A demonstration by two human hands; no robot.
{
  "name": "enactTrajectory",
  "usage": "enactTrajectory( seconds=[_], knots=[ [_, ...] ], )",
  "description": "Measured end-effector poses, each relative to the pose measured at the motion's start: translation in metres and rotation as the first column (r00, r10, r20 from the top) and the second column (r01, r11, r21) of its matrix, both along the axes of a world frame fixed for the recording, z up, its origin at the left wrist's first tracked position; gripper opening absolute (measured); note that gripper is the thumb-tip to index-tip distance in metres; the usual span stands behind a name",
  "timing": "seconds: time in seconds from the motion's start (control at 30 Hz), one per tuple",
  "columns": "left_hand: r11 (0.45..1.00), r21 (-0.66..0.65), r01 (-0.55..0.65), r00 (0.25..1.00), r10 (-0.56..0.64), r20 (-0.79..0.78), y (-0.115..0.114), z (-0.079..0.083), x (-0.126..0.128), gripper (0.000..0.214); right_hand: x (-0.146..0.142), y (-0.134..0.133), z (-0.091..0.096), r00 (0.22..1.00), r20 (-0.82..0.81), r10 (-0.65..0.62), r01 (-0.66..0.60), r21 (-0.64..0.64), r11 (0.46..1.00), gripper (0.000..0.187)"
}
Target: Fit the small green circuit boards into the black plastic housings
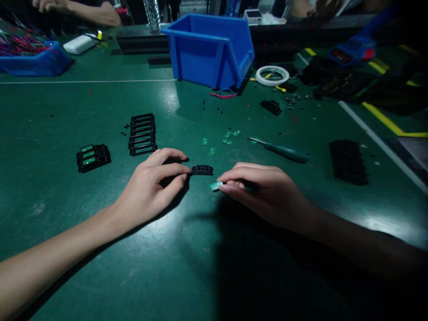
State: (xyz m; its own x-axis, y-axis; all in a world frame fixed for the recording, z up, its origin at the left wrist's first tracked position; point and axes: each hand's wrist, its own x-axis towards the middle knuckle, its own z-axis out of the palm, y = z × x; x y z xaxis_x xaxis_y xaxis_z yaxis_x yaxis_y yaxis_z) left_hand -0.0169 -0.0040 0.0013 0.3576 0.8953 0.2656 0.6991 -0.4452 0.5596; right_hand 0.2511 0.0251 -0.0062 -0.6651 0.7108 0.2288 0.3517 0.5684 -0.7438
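Note:
Between finger and thumb, my right hand [267,189] pinches a small green circuit board [216,186] just above the green tabletop. My left hand [157,178] rests on the table, its fingertips gripping the left end of a small black plastic housing [202,170]. The board is close to the housing's near right side, apart from it. Beyond my hands lie several loose green circuit boards [227,137] and a screwdriver [284,150] with a green handle. To the left, a group of black housings [92,157] carries green boards, near a black slotted frame [142,133].
A blue bin [200,55] stands at the back, with a roll of white tape [272,76] and scattered screws to its right. A blue tray of wires [36,58] sits far left. Stacked black parts [347,162] lie right. Other people's arms [90,11] show across the table.

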Motion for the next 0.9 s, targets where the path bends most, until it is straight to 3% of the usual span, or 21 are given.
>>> enactTrajectory(
  seconds=[0.67, 0.9],
  knots=[
    [1.0, -0.008, -0.005, 0.999, 0.006, 0.049, -0.0005, 0.0011, 0.0002, 0.015, -0.0004, -0.0003, -0.0001, 1.0, -0.006, 0.005, -0.005, 0.009, 1.0, 0.014],
    [0.995, -0.016, 0.097, 0.995, -0.097, 0.032, -0.0014, 0.0016, -0.0004, 0.013, -0.0001, 0.0001, -0.0002, 1.0, -0.002, -0.003, 0.003, 0.019, 1.0, 0.014]
  ],
)
